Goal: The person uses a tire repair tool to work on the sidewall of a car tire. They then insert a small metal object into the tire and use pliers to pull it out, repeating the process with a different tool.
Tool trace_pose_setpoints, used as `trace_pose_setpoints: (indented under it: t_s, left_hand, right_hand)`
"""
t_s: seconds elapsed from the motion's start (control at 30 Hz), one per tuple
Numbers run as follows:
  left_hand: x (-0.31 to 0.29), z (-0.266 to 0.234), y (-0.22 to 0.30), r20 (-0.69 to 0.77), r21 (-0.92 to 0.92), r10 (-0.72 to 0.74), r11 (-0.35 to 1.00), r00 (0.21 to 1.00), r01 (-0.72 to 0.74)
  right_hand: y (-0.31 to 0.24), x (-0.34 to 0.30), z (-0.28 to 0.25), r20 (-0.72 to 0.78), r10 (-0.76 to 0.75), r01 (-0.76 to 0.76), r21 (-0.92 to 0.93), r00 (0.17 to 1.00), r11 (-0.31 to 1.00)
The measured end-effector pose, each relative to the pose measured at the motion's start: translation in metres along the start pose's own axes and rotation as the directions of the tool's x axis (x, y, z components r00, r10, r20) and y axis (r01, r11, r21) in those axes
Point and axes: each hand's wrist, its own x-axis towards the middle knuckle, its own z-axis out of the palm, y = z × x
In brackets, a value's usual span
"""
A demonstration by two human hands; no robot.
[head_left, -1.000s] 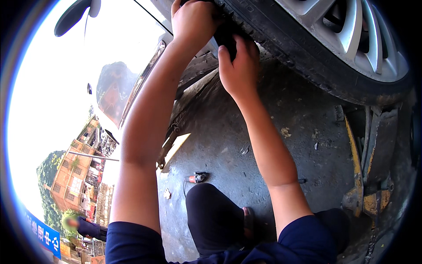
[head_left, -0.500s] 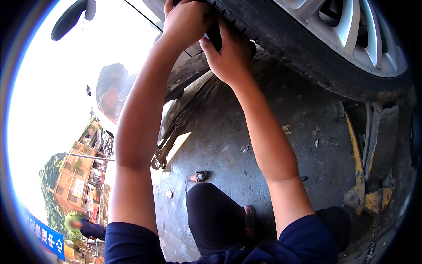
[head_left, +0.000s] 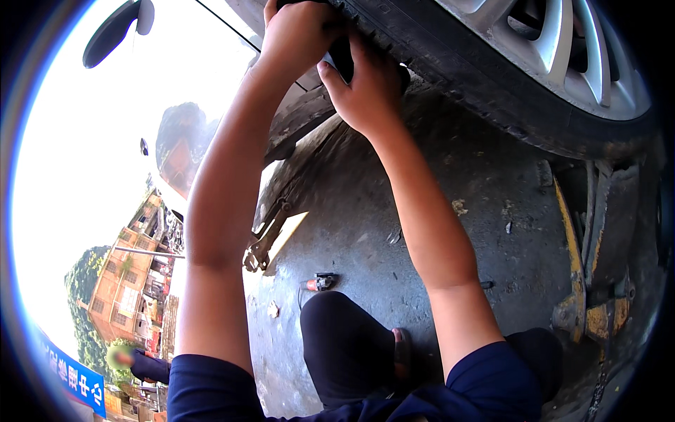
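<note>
Both arms reach up to the gap between the tyre (head_left: 485, 91) and the light-coloured car body (head_left: 295, 105). My left hand (head_left: 299, 35) is bent round something dark at the top edge, its fingertips partly hidden. Just below and to its right, my right hand (head_left: 365, 88) has its thumb on one side of a black part (head_left: 342, 56) and its fingers on the other, their tips lost in shadow behind the tread. What that part is I cannot make out. A silver spoked rim (head_left: 555, 49) fills the upper right.
A yellow-and-black metal lift arm (head_left: 575, 267) stands at the right, under the wheel. Another metal arm (head_left: 264, 243) lies along the car's sill. On the concrete floor (head_left: 358, 253) rests an orange-and-black power tool (head_left: 321, 282), near my knee (head_left: 337, 330). A person (head_left: 148, 366) is outside, far left.
The hands keep nearly the same place and hold by the tyre. The whole view has shifted very slightly.
</note>
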Motion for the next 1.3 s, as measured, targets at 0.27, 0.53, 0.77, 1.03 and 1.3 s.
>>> trace_pose_setpoints:
  t_s: [0.27,0.53,0.77,1.03,1.3]
  left_hand:
    - [-0.005,0.005,-0.004,-0.104,0.038,0.141,0.99,0.985,-0.137]
    - [-0.004,0.005,0.002,-0.08,0.017,0.02,1.0,0.997,-0.019]
    - [-0.002,-0.002,0.006,-0.051,-0.063,0.0,0.998,0.999,-0.003]
    - [-0.007,0.003,-0.001,-0.115,0.011,0.097,0.995,0.989,-0.097]
    - [-0.002,0.004,-0.001,-0.126,-0.062,0.006,0.998,0.992,-0.014]
  right_hand:
    - [-0.003,-0.003,0.0,0.0,-0.02,0.02,-0.109,1.0,0.994]
    - [-0.006,-0.003,0.0,0.011,0.01,-0.009,-0.108,1.0,0.994]
    - [-0.008,-0.002,-0.003,0.024,0.011,-0.009,-0.103,1.0,0.995]
    - [-0.006,-0.005,-0.001,0.015,0.006,-0.005,-0.117,1.0,0.993]
    - [-0.009,-0.003,-0.003,-0.008,-0.018,0.017,-0.088,1.0,0.996]
